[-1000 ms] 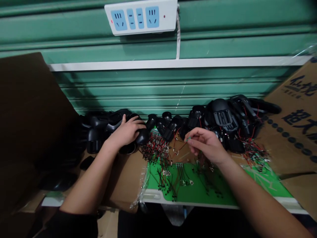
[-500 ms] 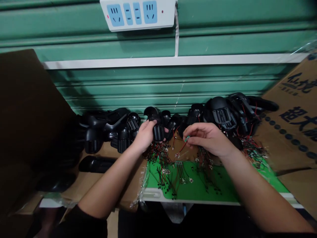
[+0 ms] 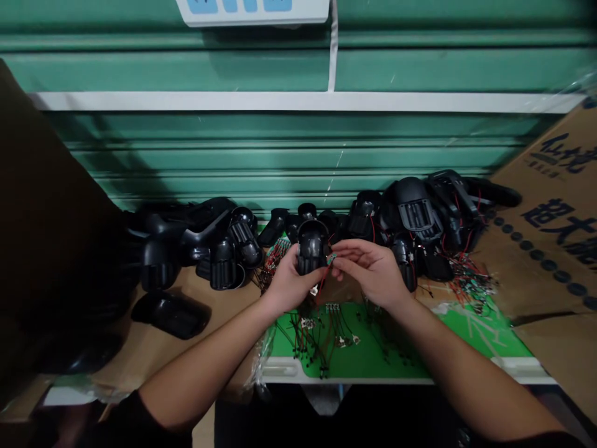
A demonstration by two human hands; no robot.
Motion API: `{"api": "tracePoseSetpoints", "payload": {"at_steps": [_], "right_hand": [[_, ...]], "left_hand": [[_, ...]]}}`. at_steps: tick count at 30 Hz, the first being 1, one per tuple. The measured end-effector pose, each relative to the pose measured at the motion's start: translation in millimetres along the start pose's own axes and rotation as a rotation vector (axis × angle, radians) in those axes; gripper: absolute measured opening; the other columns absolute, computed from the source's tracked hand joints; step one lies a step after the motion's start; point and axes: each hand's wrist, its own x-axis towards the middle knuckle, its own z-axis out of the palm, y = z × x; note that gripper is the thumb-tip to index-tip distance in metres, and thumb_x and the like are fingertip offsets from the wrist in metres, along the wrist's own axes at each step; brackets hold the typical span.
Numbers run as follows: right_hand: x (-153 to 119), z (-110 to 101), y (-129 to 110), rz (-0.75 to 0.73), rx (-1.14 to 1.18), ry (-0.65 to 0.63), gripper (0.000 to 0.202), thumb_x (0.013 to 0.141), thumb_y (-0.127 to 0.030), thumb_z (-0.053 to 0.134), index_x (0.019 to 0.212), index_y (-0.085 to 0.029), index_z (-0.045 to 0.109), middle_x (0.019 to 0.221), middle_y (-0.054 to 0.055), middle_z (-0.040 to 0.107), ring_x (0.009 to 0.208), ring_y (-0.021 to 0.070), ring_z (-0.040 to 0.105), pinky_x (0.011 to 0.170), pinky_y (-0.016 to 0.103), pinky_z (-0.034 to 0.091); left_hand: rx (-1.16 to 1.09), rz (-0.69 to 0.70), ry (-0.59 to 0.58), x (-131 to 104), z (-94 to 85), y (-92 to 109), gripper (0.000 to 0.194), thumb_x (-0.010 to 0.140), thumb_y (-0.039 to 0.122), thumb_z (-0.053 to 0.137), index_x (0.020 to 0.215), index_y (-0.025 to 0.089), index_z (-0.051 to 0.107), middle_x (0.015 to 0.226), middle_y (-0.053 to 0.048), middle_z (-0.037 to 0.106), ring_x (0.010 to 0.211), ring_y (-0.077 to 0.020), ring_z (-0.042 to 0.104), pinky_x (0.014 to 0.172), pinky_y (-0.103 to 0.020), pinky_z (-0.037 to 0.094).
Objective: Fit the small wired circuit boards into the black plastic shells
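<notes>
My left hand [image 3: 288, 281] holds a black plastic housing [image 3: 311, 246] upright, its hollow side with slots facing me. Close against the housing's right edge, my right hand [image 3: 366, 269] pinches a small green circuit board [image 3: 331, 257] between thumb and fingers. Red wires hang from the board, and a small white connector [image 3: 314, 290] dangles below the housing. Bundles of thin wires with small parts [image 3: 308, 339] lie on the green board [image 3: 364, 364] beneath my hands.
Black housings [image 3: 224, 264] are piled at the left, and more [image 3: 415, 208] at the right. A tangle of red and black wires [image 3: 471, 280] lies at the right. Cardboard boxes [image 3: 555, 236] flank the work surface. A white power strip [image 3: 256, 14] is on the green wall.
My right hand has moved left with the green circuit board, up to the housing. My left hand has turned the housing, and its thumb now lies across the lower front. The view has shifted slightly.
</notes>
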Motion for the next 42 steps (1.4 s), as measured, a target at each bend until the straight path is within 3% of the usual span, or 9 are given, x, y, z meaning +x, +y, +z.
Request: {"api": "tracePoseSetpoints", "payload": {"at_steps": [6, 10, 16, 26, 30, 33, 35, 38, 42], "right_hand": [[-6, -1, 11, -0.207, -0.315, 0.109, 0.017, 0.092, -0.038, 0.081, 0.103, -0.024, 0.080, 0.096, 0.007, 0.079, 0.083, 0.0209, 0.075, 0.078, 0.038, 0.064], [-6, -1, 10, -0.320, -0.479, 0.141, 0.013, 0.096, -0.036, 0.076, 0.102, -0.026, 0.081, 0.098, 0.007, 0.077, 0.083, 0.0211, 0.073, 0.076, 0.037, 0.063], [-7, 0, 4, -0.374, -0.570, 0.135, 0.010, 0.097, -0.032, 0.074, 0.101, -0.025, 0.080, 0.095, 0.006, 0.077, 0.082, 0.0205, 0.072, 0.074, 0.035, 0.061], [-6, -4, 6, -0.426, -0.668, 0.110, 0.015, 0.097, -0.033, 0.073, 0.106, -0.027, 0.085, 0.097, 0.007, 0.075, 0.086, 0.0217, 0.072, 0.080, 0.037, 0.060], [-5, -4, 8, -0.398, -0.666, 0.100, 0.014, 0.097, -0.033, 0.074, 0.103, -0.027, 0.085, 0.094, 0.006, 0.075, 0.084, 0.0213, 0.071, 0.077, 0.037, 0.059], [-6, -3, 11, -0.324, -0.583, 0.143, 0.012, 0.092, -0.036, 0.079, 0.090, -0.024, 0.082, 0.089, 0.006, 0.073, 0.079, 0.0203, 0.070, 0.070, 0.034, 0.057], [-6, -2, 13, -0.207, -0.456, 0.172, 0.020, 0.087, -0.039, 0.084, 0.083, -0.022, 0.074, 0.085, 0.005, 0.073, 0.074, 0.0190, 0.069, 0.065, 0.032, 0.056], [-4, -2, 12, -0.018, -0.277, 0.151, 0.037, 0.077, -0.045, 0.091, 0.088, -0.022, 0.064, 0.084, 0.003, 0.072, 0.068, 0.0171, 0.067, 0.059, 0.029, 0.055], [-2, -5, 9, 0.034, -0.229, 0.084, 0.044, 0.074, -0.048, 0.093, 0.090, -0.021, 0.063, 0.082, 0.000, 0.068, 0.067, 0.0150, 0.065, 0.057, 0.027, 0.053]], "left_hand": [[0.094, 0.083, 0.011, -7, 5.2, -4, 0.054, 0.069, 0.025, 0.093, 0.111, 0.019, 0.059, 0.104, -0.003, 0.070, 0.091, -0.0164, 0.066, 0.083, -0.028, 0.054], [0.146, 0.105, -0.022, -10, 4.7, -4, 0.052, 0.074, 0.028, 0.089, 0.114, 0.019, 0.057, 0.106, -0.005, 0.069, 0.093, -0.0183, 0.066, 0.086, -0.031, 0.055], [0.169, 0.123, -0.049, -10, 5.3, -4, 0.045, 0.075, 0.027, 0.087, 0.110, 0.018, 0.061, 0.104, -0.005, 0.070, 0.094, -0.0190, 0.065, 0.085, -0.030, 0.053], [0.299, 0.120, -0.045, -14, 3.8, -5, 0.041, 0.078, 0.028, 0.082, 0.115, 0.019, 0.065, 0.091, -0.002, 0.066, 0.078, -0.0162, 0.059, 0.072, -0.027, 0.048], [0.322, 0.141, -0.057, -14, 3.2, -7, 0.040, 0.079, 0.026, 0.080, 0.116, 0.019, 0.065, 0.094, -0.003, 0.068, 0.081, -0.0174, 0.061, 0.074, -0.027, 0.049], [0.352, 0.171, -0.062, -15, 4.4, -7, 0.039, 0.080, 0.023, 0.078, 0.117, 0.018, 0.065, 0.097, -0.003, 0.069, 0.084, -0.0179, 0.062, 0.076, -0.027, 0.050], [0.365, 0.191, -0.068, -17, 5.4, -8, 0.040, 0.082, 0.021, 0.076, 0.119, 0.018, 0.065, 0.099, -0.004, 0.070, 0.087, -0.0182, 0.063, 0.078, -0.027, 0.051], [0.350, 0.197, -0.093, -19, 6.2, -8, 0.042, 0.083, 0.020, 0.075, 0.124, 0.018, 0.063, 0.103, -0.005, 0.071, 0.091, -0.0193, 0.066, 0.081, -0.028, 0.053], [0.331, 0.192, -0.124, -20, 5.1, -9, 0.047, 0.085, 0.019, 0.074, 0.130, 0.018, 0.061, 0.106, -0.006, 0.072, 0.098, -0.0218, 0.068, 0.088, -0.031, 0.055]]}}
